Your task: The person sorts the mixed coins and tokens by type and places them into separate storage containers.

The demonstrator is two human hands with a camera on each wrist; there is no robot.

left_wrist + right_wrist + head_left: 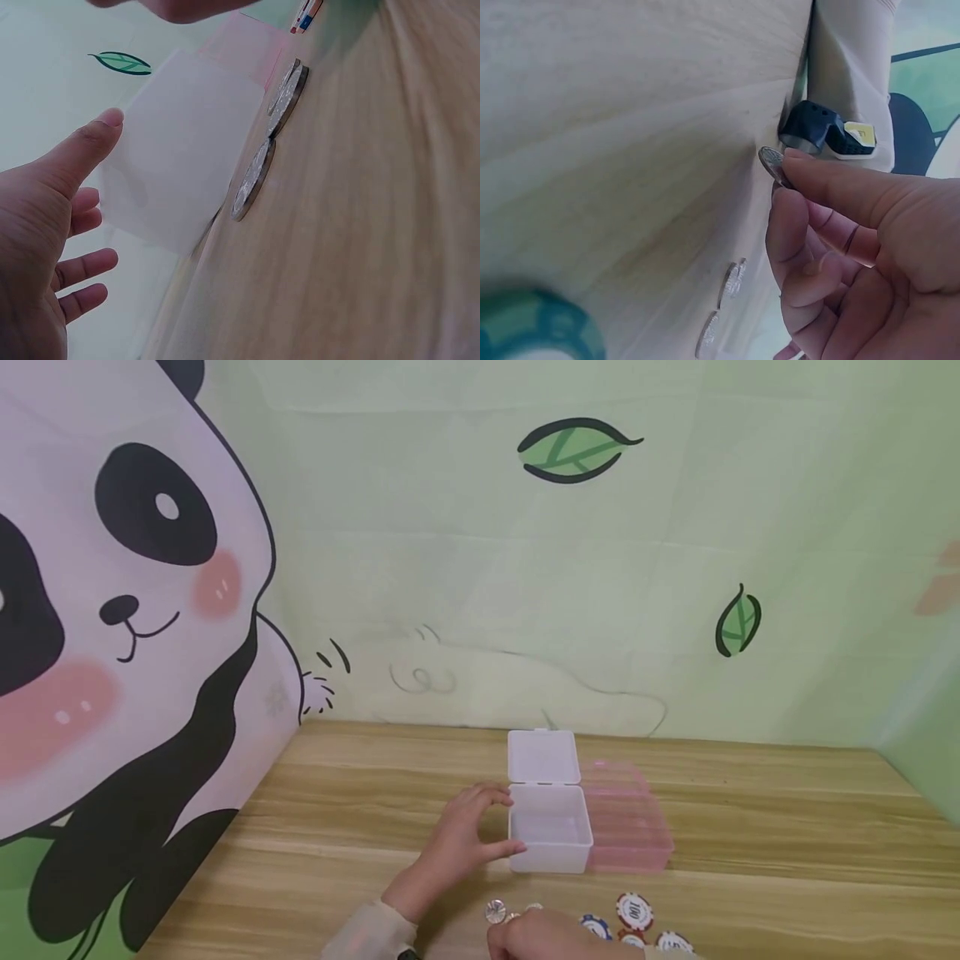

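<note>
Your right hand (551, 937) pinches a silver coin (768, 158) between its fingers (840, 186), a chip (635, 912) reading "100" lies to their right on the tabletop (765, 835), and farther off the fingers of your left hand (459, 837) stand apart beside an open white box (549, 859), a pink box (636, 831) to their right.

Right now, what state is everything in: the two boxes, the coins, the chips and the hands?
White box: open, lid folded back.
Pink box: upright; open or closed, I can't tell.
Held coin: pinched.
Other coins: lying on the table.
Chips: lying on the table, partly out of view.
Left hand: thumb and fingers spread at the white box.
Right hand: pinching the held coin.
</note>
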